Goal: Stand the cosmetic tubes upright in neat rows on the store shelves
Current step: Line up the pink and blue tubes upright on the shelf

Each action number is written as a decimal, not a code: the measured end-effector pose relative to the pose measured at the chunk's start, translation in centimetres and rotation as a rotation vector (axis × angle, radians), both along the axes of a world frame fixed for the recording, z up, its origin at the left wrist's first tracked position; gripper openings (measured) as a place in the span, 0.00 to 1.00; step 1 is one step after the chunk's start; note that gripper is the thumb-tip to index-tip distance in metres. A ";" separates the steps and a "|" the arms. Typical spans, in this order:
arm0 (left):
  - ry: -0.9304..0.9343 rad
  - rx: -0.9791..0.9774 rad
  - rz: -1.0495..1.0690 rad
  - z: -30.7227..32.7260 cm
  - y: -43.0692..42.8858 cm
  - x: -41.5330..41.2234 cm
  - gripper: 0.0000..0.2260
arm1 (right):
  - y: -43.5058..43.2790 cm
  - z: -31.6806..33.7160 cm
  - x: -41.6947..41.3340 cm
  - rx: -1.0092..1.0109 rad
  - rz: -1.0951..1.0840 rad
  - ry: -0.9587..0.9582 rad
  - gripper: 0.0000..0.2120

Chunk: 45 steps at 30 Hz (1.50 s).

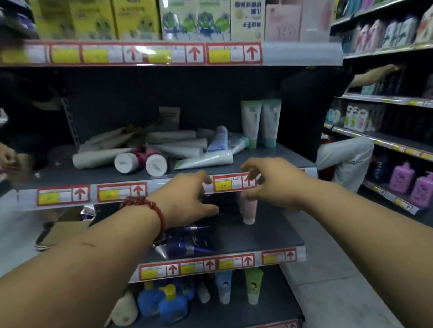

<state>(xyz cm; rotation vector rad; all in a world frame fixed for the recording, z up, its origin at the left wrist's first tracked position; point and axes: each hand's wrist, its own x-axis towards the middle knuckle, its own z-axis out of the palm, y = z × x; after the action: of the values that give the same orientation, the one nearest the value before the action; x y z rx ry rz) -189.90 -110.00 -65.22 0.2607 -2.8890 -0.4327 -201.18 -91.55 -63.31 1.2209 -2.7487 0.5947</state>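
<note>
Price labels [230, 182] blurred, red arrows clear; right hand [264, 182] pinches pink tube [249, 210].

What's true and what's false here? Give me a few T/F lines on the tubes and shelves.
1. Most of the white tubes on the middle shelf lie on their sides in a heap. True.
2. Two green tubes stand upright at the right end of that shelf. True.
3. The red bracelet is on the right wrist. False: it is on the left wrist.
4. The pink tube lies flat on the shelf below. False: it stands upright.
5. The blue tubes on that lower shelf stand in a neat row. False: they lie on their sides.
</note>
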 end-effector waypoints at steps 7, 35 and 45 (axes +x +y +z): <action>0.051 -0.100 0.070 2.5 -3.7 0.5 0.27 | -2.8 1.8 -0.8 -0.173 0.025 -0.042 0.30; 0.251 -0.011 0.028 3.5 -14.0 -9.9 0.17 | -14.2 1.4 -16.0 -0.393 -0.333 -0.268 0.18; 0.333 -0.104 0.073 4.6 -19.2 -6.7 0.16 | -21.5 2.0 -18.8 0.026 -0.426 -0.148 0.21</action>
<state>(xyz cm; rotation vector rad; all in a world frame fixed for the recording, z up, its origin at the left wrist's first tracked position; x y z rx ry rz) -196.62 -129.15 -60.67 0.2498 -2.5571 -0.2816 -219.95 -113.02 -61.32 0.5789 -3.0104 0.6220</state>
